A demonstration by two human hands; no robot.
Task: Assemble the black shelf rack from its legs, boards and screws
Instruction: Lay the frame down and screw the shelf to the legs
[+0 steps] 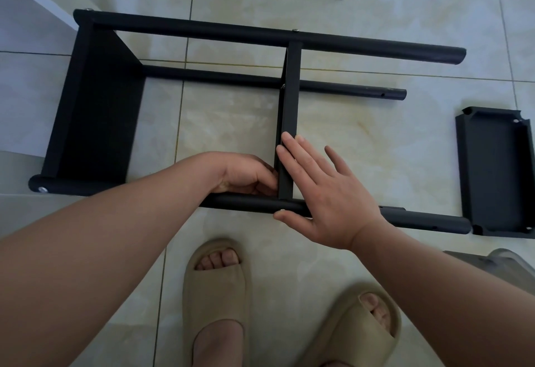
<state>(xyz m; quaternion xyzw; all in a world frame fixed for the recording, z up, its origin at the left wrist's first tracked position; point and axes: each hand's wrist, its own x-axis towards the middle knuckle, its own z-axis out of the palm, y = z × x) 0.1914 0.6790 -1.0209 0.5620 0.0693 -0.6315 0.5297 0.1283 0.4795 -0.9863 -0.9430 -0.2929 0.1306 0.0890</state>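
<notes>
The black rack lay on its side on the tiled floor, right in front of the person's feet. The end board was on at the left, and the middle board stood across between the long legs. The far leg ran along the top, and a shorter-looking one lay lower, down on the tiles. The near leg stretched out to the right, past both hands.

The right hand lay flat and open. Its straight fingers pressed against the right face of the middle board, and its thumb sat on the near leg, just beside a small silver screw.

The left hand was tucked in on the other side of that board, just above the near leg, with its fingers curled against the board's left face. Whether it gripped anything there, I could not tell.

Another screw showed at the near leg's left end. One loose board lay flat on the floor, off to the right, close by the tip of the near leg. Two beige slippers stood below the arms.
</notes>
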